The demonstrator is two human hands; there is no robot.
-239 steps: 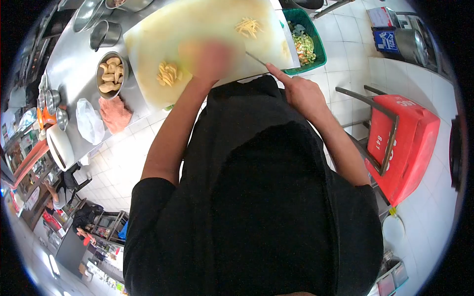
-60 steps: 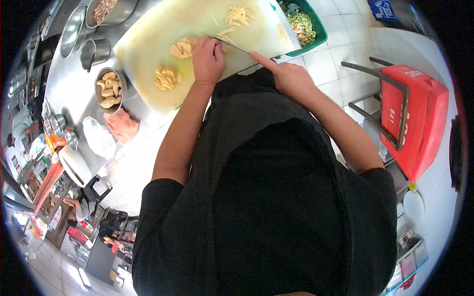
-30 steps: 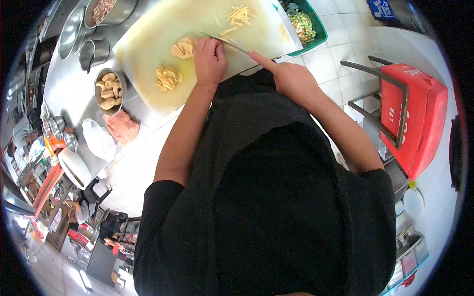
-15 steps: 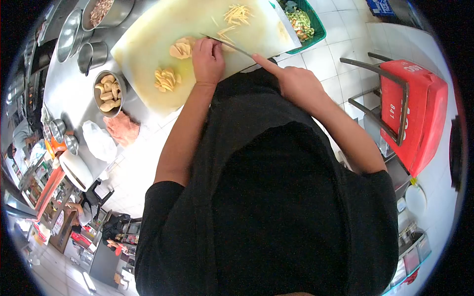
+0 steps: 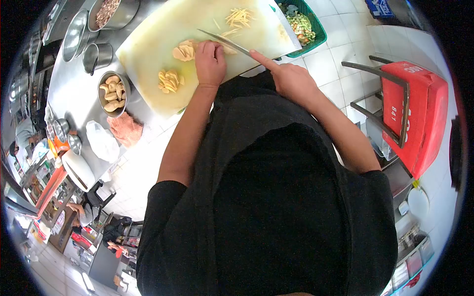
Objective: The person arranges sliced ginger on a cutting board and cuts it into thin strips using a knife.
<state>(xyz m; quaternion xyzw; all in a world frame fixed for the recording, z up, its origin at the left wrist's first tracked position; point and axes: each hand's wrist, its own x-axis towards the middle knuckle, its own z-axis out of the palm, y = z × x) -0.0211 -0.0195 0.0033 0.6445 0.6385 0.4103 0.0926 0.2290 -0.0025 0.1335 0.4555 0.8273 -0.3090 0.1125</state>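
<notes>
My right hand (image 5: 292,81) grips the handle of a kitchen knife (image 5: 224,40), its index finger stretched along the top. The blade slants across the cutting board (image 5: 153,42), just past my left fingertips. With curled fingers, my left hand (image 5: 211,63) presses down on pale yellow slices that look like ginger (image 5: 184,51); they fan out to its left. A second pile of slices (image 5: 170,81) lies nearer the board's left edge. Beyond the blade are thin cut strips (image 5: 239,18). What sits directly under my left fingers is hidden.
A metal bowl of peeled pieces (image 5: 112,93) stands left of the board, near a pinkish cloth (image 5: 126,129) and a white plastic bag (image 5: 102,141). A green bin (image 5: 316,37) with vegetable scraps adjoins the board's right end. A red delivery bag (image 5: 412,113) is farther right.
The whole view has shifted slightly. The knife blade has changed position a little beside my left fingertips, and both hands keep their grip.
</notes>
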